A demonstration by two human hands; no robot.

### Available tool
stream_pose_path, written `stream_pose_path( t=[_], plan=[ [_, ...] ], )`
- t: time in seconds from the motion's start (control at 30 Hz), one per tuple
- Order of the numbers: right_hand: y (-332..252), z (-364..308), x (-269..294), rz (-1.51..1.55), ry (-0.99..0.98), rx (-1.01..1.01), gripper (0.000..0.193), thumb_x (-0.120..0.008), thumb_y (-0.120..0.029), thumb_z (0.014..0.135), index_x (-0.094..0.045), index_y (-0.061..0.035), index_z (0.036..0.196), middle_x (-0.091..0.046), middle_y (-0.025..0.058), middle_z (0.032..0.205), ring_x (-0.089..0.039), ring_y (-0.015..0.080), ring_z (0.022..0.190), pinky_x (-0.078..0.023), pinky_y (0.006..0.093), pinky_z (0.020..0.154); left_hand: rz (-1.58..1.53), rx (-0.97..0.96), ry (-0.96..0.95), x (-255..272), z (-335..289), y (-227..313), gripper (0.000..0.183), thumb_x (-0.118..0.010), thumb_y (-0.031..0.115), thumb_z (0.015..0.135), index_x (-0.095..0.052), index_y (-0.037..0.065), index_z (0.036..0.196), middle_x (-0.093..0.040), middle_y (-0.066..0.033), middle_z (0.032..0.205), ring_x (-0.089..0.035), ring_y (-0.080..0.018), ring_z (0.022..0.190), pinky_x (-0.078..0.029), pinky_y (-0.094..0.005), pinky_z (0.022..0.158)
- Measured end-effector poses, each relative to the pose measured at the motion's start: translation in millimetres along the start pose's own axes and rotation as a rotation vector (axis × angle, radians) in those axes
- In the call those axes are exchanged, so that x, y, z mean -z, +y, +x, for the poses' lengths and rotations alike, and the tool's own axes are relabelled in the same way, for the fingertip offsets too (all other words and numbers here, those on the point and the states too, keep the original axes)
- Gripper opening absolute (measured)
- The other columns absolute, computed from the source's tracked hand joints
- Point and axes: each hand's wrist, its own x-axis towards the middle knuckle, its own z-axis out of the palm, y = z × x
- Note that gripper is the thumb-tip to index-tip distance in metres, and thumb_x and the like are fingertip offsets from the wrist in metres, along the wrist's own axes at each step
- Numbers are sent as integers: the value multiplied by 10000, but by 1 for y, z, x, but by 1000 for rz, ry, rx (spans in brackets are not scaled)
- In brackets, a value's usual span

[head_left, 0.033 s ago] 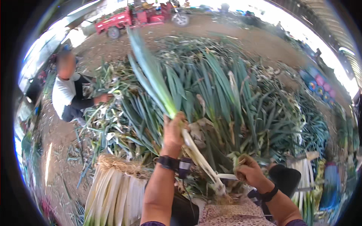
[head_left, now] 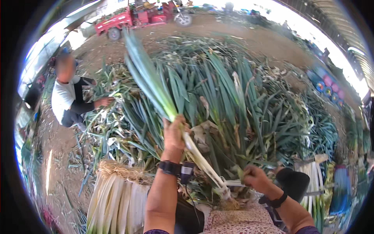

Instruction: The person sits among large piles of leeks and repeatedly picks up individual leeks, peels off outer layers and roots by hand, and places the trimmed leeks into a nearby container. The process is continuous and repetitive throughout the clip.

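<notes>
1. A single leek [head_left: 183, 128] is gripped around its pale upper stalk by the left hand [head_left: 174, 133], whose fingers are wrapped tight about it.
2. From that hand the green leaves are seen fanning up and away to the left, while the white shaft runs down and to the right, ending in a rooty base just beside the right hand [head_left: 255, 178].
3. The right hand is closed on a thin strip of outer skin [head_left: 233, 182] at the lower shaft; whether a tool is also held cannot be told.
4. A dark watch [head_left: 170, 167] is worn on the left wrist, and a dark band [head_left: 276, 201] on the right wrist.
5. Beyond both hands a large heap of untrimmed leeks [head_left: 241, 105] is spread, well apart from the body.
6. Below and left of the left hand a bundle of trimmed white leeks [head_left: 117, 201] is laid, roots upward.
7. Far to the left of the hands another person [head_left: 70, 99] is crouched, with one hand reaching into the heap.
8. A red vehicle [head_left: 132, 17] is parked far beyond the heap.
</notes>
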Motion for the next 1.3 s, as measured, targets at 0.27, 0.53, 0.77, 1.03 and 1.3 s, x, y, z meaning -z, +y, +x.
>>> stream_pose_path(
  t=[0.27, 0.53, 0.77, 1.03, 1.3],
  plan=[
    [114, -39, 29, -889, 10, 71, 433, -637, -367, 827, -601, -70, 1141, -615, 175, 1095, -600, 339, 1015, -489, 425, 833, 67, -236, 114, 1, -3, 22, 333, -645, 115, 888, -382, 95, 1091, -501, -43, 758, -493, -141, 559, -420, -272, 459],
    [-49, 77, -70, -167, 246, 591, 339, -747, -177, 753, -587, -49, 1022, -612, 124, 988, -628, 271, 875, -495, 359, 744, -93, -112, -148, -24, -23, -13, 292, -587, 100, 910, -410, 136, 1140, -555, -47, 887, -548, -135, 705, -484, -268, 587],
    [-57, 101, -91, -447, 335, 746, 215, -702, -26, 724, -557, -43, 882, -574, 90, 846, -586, 249, 732, -489, 325, 662, -31, -184, -73, -28, -18, -27, 438, -589, 34, 878, -412, 139, 1264, -528, -34, 918, -535, -144, 715, -482, -272, 598],
    [-61, 97, -83, 111, 234, 538, 180, -636, -38, 835, -572, -16, 1002, -624, 98, 974, -635, 230, 845, -504, 327, 700, -7, -161, -50, -20, -12, -22, 611, -601, 14, 878, -323, 160, 1402, -549, -36, 899, -549, -138, 660, -480, -266, 534],
    [-72, 104, -76, -273, 168, 629, 486, -745, -167, 733, -549, -67, 1167, -587, 156, 1061, -624, 328, 888, -503, 368, 771, 49, -152, -95, -28, -19, -29, 711, -563, 6, 888, -209, 184, 1478, -545, -52, 932, -538, -127, 677, -481, -255, 565]
  ],
)
